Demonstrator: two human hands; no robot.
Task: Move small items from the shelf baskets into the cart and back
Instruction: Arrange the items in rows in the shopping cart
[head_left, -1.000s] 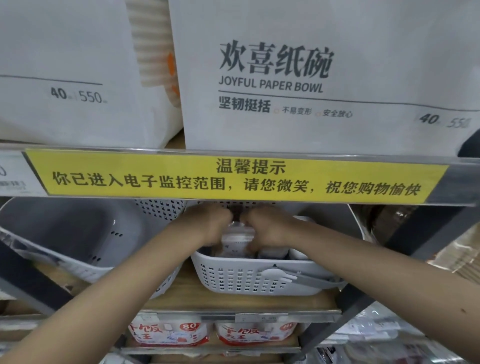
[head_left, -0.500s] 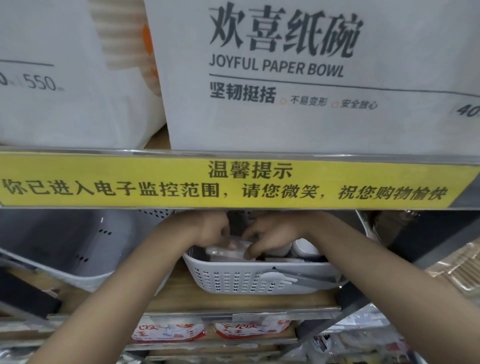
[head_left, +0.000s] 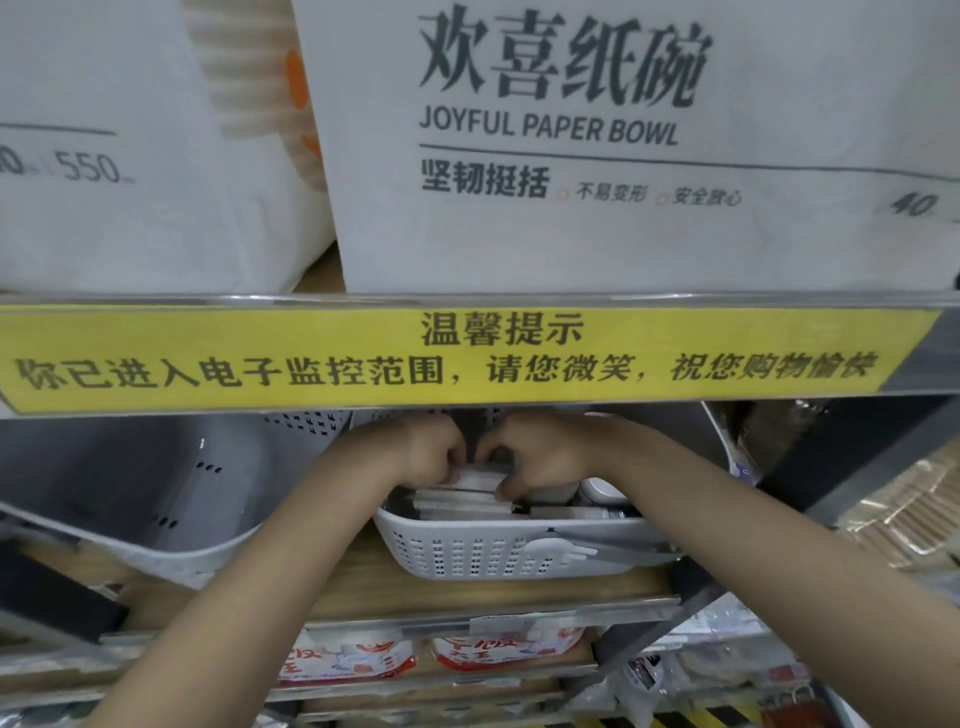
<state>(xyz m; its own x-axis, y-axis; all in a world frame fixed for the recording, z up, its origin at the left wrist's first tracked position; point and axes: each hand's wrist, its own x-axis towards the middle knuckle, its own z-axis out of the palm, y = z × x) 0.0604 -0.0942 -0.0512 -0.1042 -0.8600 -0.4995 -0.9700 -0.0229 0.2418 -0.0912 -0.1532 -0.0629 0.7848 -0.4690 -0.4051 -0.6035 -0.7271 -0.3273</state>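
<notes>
Curling their fingers round a flat white packet (head_left: 480, 479), the left hand (head_left: 434, 452) and right hand (head_left: 540, 457) pinch its two ends, low inside the white perforated basket (head_left: 498, 556) on the wooden shelf — half a second ago it lay a little higher. Above, a yellow strip (head_left: 467, 358) reads "温馨提示"; the white bag (head_left: 597, 156) over it says "JOYFUL PAPER BOWL".

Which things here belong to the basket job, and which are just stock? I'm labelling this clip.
In the job:
left hand
right hand
flat white packets both hands grip
white perforated basket

Just there:
grey basket
paper bowl packs
yellow notice strip
red-labelled packets
</notes>
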